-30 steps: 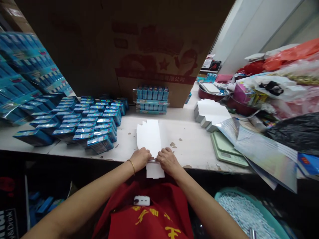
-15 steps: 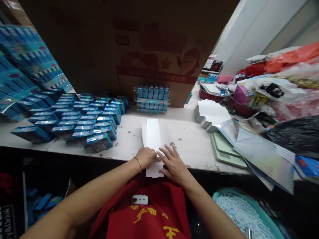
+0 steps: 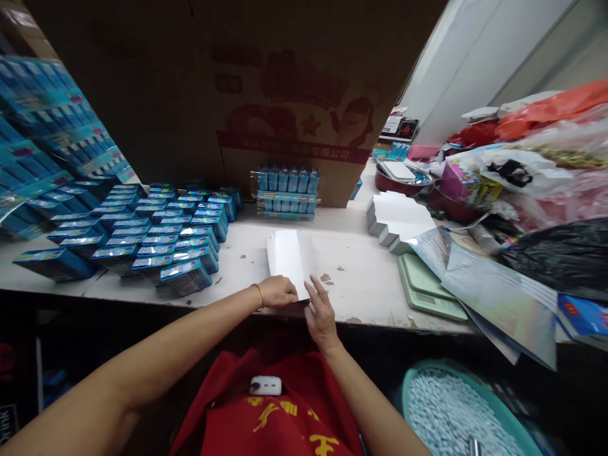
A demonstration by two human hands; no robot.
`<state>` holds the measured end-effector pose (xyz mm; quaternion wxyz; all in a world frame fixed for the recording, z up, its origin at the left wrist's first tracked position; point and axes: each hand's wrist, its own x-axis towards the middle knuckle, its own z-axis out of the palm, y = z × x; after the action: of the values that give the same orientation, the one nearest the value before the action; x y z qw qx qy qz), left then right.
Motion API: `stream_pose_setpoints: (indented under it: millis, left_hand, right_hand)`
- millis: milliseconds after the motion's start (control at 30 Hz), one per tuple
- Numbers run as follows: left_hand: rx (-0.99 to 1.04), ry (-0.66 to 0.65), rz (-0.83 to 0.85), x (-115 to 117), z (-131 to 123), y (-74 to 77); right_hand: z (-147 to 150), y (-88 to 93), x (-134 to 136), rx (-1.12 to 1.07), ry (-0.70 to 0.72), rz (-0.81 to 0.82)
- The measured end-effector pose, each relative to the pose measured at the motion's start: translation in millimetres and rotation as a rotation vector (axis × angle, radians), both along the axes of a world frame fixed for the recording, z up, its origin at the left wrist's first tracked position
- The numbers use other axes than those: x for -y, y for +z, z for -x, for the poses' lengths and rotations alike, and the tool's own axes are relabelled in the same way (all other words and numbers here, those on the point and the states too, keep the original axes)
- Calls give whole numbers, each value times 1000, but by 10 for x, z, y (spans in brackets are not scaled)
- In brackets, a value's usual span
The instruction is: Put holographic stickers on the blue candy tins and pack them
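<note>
A white folded card (image 3: 287,253) lies at the table's front edge, its sides partly raised. My left hand (image 3: 279,292), with a gold bangle at the wrist, is closed on its near left end. Touching the near right edge of the card is my right hand (image 3: 322,311), its fingers apart. Behind the card stands a clear-fronted display of small blue boxes (image 3: 287,192). Many blue boxes (image 3: 185,277) stand in rows to the left.
A big cardboard box (image 3: 285,82) rises at the back. On the right are stacked white cards (image 3: 401,216), a green scale (image 3: 430,290), silvery sheets (image 3: 503,285) and plastic bags (image 3: 560,253). A teal basin (image 3: 407,386) of pale pieces stands below right.
The card's near flap, which hung over the table edge, no longer shows there. My right hand has turned more upright and drawn slightly left. The view has shifted slightly.
</note>
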<state>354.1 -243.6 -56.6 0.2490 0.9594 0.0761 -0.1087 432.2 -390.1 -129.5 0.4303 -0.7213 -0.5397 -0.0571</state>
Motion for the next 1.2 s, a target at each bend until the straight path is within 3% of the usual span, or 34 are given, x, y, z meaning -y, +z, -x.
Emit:
stream_pose_setpoints:
  millis: [133,267,333,500,667,867,1033,1133,1200]
  left_hand:
    - [-48,27,227,-115,-3,12]
    - [-22,255,90,-90,2,-85]
    - [29,305,-8,-31,26,-129]
    - [73,102,-294,136,141,-110]
    - [-128,47,-357,228,55,2]
    - [-268,76,-283,252,-151,46]
    - [-356,142,-234,196,-192,33]
    - [-292,155,-82,81,-100,40]
    - [-132,177,26,-16,-1,52]
  right_hand:
    - [94,22,-38,-98,-91,-8]
    - [107,50,-51,-131,-96,1]
    - [96,49,-44,-87,-75,24]
    - [65,99,-10,136,-46,229]
    - [0,232,8,287,-12,413]
    - [-156,331,-22,454,42,534]
    - [-232,621,17,583,106,631]
    - [-133,801,15,625,108,626]
    - [-14,817,-42,642,150,679]
